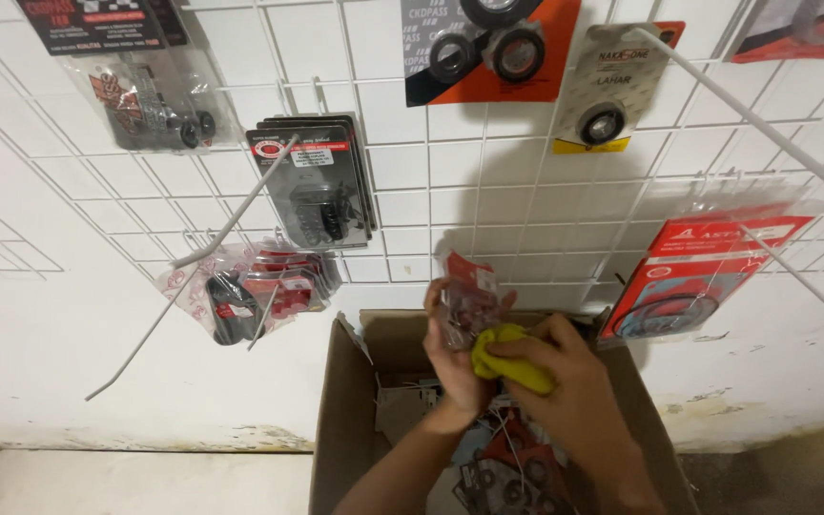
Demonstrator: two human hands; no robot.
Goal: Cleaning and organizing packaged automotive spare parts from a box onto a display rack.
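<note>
My left hand (457, 360) holds up a small clear plastic packet with a red card (466, 298) above an open cardboard box (340, 420). My right hand (574, 381) grips a yellow cloth (512, 360) and presses it against the lower side of the packet. Both hands are close together over the box, just in front of a white wire grid panel (412, 191) on the wall. Inside the box lie several more packets (503, 467), partly hidden by my forearms.
Packaged spare parts hang on the grid's hooks: black-carded packs (317, 181), red packets at lower left (259, 291), bearing cards at the top (498, 48), a red flat pack at right (703, 277). Long white hooks (212, 248) stick out toward me. A white wall lies behind.
</note>
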